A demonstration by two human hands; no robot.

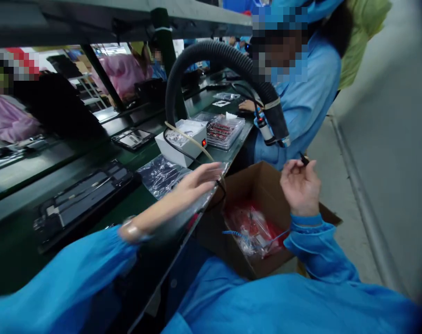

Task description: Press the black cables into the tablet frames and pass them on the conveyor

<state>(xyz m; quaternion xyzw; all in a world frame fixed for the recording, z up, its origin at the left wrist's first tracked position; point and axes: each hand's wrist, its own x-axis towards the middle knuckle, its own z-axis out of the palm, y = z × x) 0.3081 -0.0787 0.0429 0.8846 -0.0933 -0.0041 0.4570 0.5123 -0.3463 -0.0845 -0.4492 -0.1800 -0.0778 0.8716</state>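
Observation:
My left hand (197, 182) is stretched out over the bench's edge, its fingers extended and slightly blurred, holding nothing that I can see. Just beyond it stands a white box (180, 143) with a lit red switch and cables. Under the hand lies a clear plastic bag (162, 174). Raised above a cardboard box, my right hand (300, 188) pinches a small black piece (304, 159) between thumb and fingers; its exact kind cannot be made out. A dark flat device assembly (87, 192) lies on the bench to the left.
The open cardboard box (266, 183) holds red and clear plastic bags, with a coiled blue cord (236, 234) over them. A ribbed black hose (211, 48) arches above the bench. Clear trays (228, 132) sit behind the white box. A co-worker in blue (308, 102) is close on the right.

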